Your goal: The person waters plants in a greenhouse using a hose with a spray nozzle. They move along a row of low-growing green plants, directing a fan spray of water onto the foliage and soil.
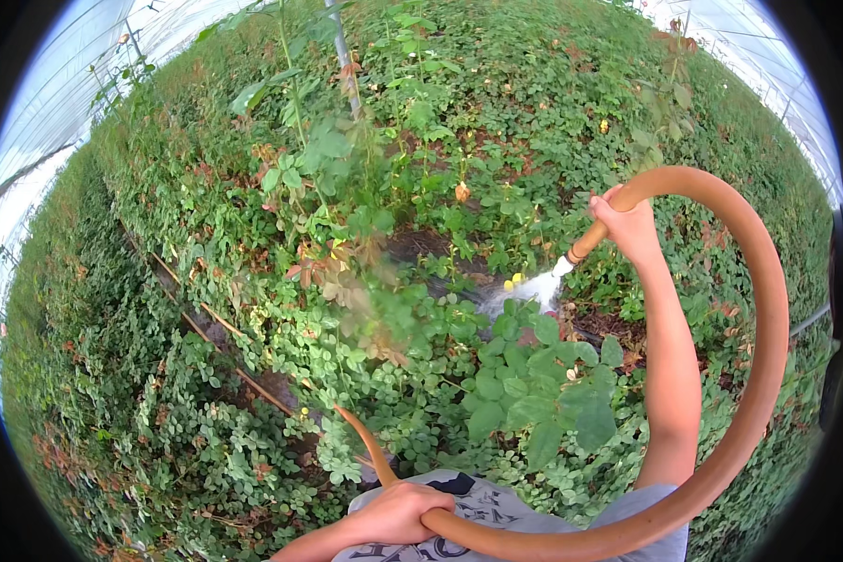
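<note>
An orange-brown hose [773, 302] loops from my waist up around the right side. My right hand [626, 218] grips it close behind its white nozzle [563, 266], at the end of an outstretched arm. Water [527, 293] sprays from the nozzle, down and to the left, onto the ground among the leaves. Low in front of my body, my left hand [411, 511] is closed around another stretch of the same hose. From there the hose runs off between the plants. Broad green leaves [534, 393] stand just below the spray.
Dense leafy plants, apparently roses [461, 192], spread on all sides. A metal post [343, 56] rises among them at the top. To the left lies a narrow path [211, 330] with thin poles or hose along it. Translucent greenhouse sheeting [49, 91] shows at the edges.
</note>
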Demonstrator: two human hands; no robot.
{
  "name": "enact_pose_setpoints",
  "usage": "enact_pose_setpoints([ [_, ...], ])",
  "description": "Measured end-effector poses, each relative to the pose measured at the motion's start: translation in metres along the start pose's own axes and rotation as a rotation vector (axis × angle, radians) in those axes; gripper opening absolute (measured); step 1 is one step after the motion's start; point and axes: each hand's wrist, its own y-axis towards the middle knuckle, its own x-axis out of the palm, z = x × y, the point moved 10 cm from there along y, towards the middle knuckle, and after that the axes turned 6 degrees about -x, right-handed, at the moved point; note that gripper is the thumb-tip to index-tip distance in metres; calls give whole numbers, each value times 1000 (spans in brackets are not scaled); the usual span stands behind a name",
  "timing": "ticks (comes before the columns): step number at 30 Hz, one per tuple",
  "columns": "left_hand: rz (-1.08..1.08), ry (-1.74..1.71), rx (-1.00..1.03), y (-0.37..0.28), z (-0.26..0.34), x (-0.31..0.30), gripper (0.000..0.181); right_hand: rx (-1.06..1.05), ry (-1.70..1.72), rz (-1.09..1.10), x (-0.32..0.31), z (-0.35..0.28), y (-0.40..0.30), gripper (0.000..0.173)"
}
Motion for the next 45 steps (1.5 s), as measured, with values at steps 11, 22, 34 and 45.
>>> enact_pose_setpoints([
  [11,-3,-45,-18,-7,-11,-4,17,-15,-482,174,-113,45,-19,22],
  [22,-34,30,-19,-7,-8,2,20,62,85,227,-47,34,8,20],
  [34,126,30,-54,-29,-11,-9,21,5,245,165,83,-54,55,22],
  [45,115,19,-47,-28,-14,-12,19,33,339,102,94,-68,61,15],
])
